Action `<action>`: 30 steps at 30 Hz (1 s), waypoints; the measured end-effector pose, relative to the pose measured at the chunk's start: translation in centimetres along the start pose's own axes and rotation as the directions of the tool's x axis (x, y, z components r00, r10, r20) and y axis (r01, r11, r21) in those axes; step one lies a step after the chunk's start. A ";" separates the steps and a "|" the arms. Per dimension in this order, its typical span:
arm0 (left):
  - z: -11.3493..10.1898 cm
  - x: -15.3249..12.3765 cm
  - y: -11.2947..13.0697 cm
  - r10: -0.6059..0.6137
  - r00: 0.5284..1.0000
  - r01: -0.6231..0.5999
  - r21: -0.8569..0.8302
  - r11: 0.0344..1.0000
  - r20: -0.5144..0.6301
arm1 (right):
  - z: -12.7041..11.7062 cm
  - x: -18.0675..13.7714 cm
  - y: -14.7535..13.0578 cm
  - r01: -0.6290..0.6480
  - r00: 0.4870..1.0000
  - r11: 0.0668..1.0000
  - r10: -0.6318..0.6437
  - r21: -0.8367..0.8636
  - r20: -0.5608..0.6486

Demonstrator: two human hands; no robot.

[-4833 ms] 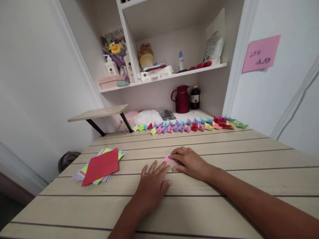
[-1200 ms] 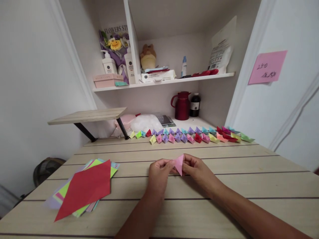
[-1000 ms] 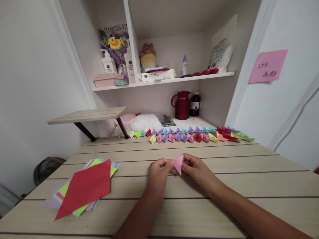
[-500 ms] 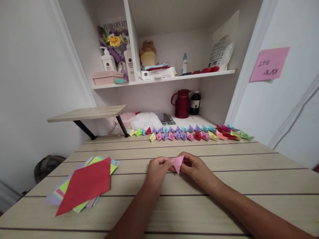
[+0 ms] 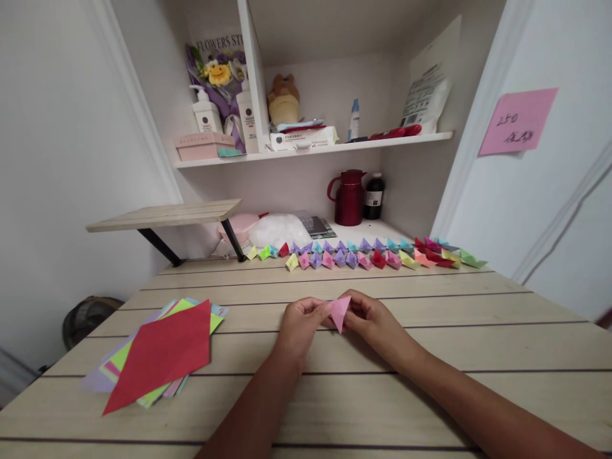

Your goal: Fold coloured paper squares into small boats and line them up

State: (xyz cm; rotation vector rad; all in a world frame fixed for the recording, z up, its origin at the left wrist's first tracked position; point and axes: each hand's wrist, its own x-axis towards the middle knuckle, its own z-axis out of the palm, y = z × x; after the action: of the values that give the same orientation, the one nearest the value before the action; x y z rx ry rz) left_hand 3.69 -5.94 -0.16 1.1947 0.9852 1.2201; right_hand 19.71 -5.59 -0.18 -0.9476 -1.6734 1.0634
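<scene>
A small folded piece of pink paper (image 5: 340,312) is held up above the middle of the table, one of its points facing down. My left hand (image 5: 305,319) pinches it from the left between thumb and fingers. From the right, my right hand (image 5: 367,315) is closed on its other side, with the fingertips partly hidden behind the paper. Beyond both hands stand folded paper boats (image 5: 352,259) in many colours, lined up in two rows. To the left lies a fanned stack of coloured paper sheets, a red sheet (image 5: 165,350) on top.
A small raised wooden stand (image 5: 165,215) with black legs is at the back left of the slatted table (image 5: 382,408). Behind the boats are a dark red jug (image 5: 349,199) and a dark bottle (image 5: 374,196). A shelf (image 5: 373,145) crosses above them.
Both hands still grip the pink paper in nearly the same pose. The whole view has shifted very slightly; nothing has been let go.
</scene>
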 end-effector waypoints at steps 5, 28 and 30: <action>0.8 -0.5 -0.1 -0.053 0.998 0.048 -0.162 0.986 -0.026 | 0.3 -0.1 -0.3 -0.006 0.999 0.976 0.014 0.219 -0.035; 3.0 -2.1 1.0 -0.339 0.940 0.266 -0.576 0.773 -0.021 | -0.2 -0.3 -0.5 0.149 0.974 0.983 -0.164 -0.104 -0.155; 3.1 -2.2 1.0 -0.347 0.938 0.264 -0.584 0.768 -0.032 | -0.4 -0.3 -0.8 0.256 0.950 0.937 -0.290 -0.237 -0.120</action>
State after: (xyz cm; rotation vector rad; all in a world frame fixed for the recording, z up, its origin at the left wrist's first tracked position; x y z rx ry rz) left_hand 6.31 -8.52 1.18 0.4523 0.7867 1.2214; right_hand 20.05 -6.06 0.52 -0.8784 -1.7562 0.6136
